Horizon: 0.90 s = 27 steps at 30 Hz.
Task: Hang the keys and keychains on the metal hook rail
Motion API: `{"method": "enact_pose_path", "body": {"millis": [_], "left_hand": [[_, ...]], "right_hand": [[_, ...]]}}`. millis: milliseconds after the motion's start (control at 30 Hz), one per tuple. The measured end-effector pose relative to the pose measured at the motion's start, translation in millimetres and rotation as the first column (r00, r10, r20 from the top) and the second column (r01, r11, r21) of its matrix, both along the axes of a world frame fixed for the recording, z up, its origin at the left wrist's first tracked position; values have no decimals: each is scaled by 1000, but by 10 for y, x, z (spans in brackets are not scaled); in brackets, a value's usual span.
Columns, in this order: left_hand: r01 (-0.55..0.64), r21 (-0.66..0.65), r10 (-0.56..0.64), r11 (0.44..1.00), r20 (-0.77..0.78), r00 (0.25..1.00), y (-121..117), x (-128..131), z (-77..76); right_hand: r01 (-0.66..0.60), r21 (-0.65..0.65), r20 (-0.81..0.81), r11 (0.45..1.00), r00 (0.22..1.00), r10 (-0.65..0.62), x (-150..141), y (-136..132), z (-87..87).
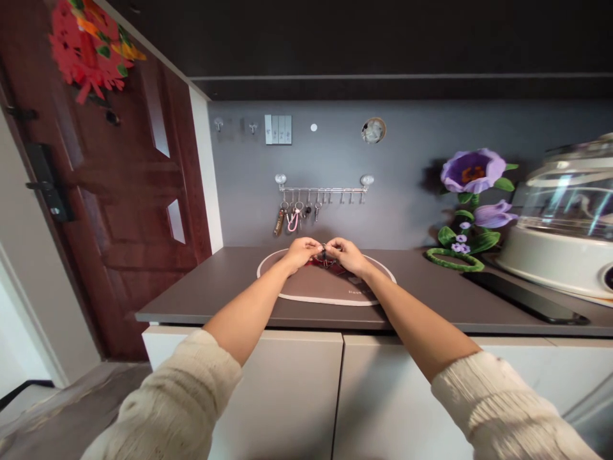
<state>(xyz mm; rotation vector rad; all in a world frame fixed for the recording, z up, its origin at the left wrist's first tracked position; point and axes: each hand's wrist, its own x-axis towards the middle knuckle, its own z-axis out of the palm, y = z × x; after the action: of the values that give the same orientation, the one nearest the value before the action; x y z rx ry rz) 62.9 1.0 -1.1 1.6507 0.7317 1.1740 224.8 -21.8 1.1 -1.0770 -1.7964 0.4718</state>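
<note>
Both hands meet above an oval brown mat [306, 287] with a pale rim, which lies on the dark countertop. My left hand [304, 251] and my right hand [345, 254] are closed in pinches on a small bunch of keys [325, 258], dark and metallic. Fingers hide part of the bunch. Just behind and below it shows something dark red, too covered to name. On the wall above hangs a clear hook rail [325, 190]; several key rings, one with a pink loop [293, 222] and one with a brown tag [278, 222], hang on its left half.
A purple flower ornament [473, 172] with a green base stands at the right. Beside it are a black phone-like slab [527, 297] and a white appliance with a clear top [555, 236]. A dark cabinet [383, 45] overhangs the counter. A red-brown door [129, 191] is at left.
</note>
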Motion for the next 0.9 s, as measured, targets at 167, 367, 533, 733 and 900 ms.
{"method": "enact_pose_path", "body": {"millis": [167,367,533,733,900], "left_hand": [[32,30,-31,999,-20,999,6,20,-3],[-119,132,137,984,-137,981,-24,36,18],[-187,329,292,926,-308,905,-22,17,8],[-173,532,470,829,-494,731,-22,1,-1],[-111,612,534,783,-571,623,-75,-16,21]], "right_hand": [[21,-8,-71,1000,997,-22,3,-21,17],[34,-57,-225,998,973,-46,9,33,11],[75,-70,-312,995,946,-94,25,102,120],[141,-96,-411,985,896,-168,-28,235,395],[218,-89,-428,972,872,-235,-83,411,628]]}}
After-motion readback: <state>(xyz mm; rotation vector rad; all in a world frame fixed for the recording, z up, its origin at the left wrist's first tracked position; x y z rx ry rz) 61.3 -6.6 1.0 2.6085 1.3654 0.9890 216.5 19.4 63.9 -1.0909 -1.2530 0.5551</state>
